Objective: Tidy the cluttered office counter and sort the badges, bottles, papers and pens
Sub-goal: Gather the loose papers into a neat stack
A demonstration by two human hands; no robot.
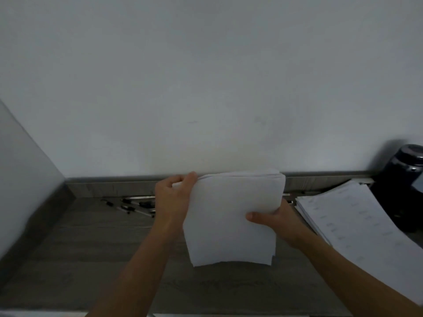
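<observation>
Paper stack (231, 216): plain white, matt, sheets bowed. Counter (91, 248) under it: grey wood-grain, low sheen. Second paper pile (357, 223) right of stack: white, matt, faint print. Bottle (402, 179) beyond pile: dark, glossy, shiny cap. Pens (130, 205) left of stack: black, too blurred to tell material. Wall (206, 76): smooth, matt.

Two bare forearms (142, 259) enter from the bottom edge of the frame. The left hand (172, 200) and right hand (277, 221) are bare, the right thumbnail short and plain.
</observation>
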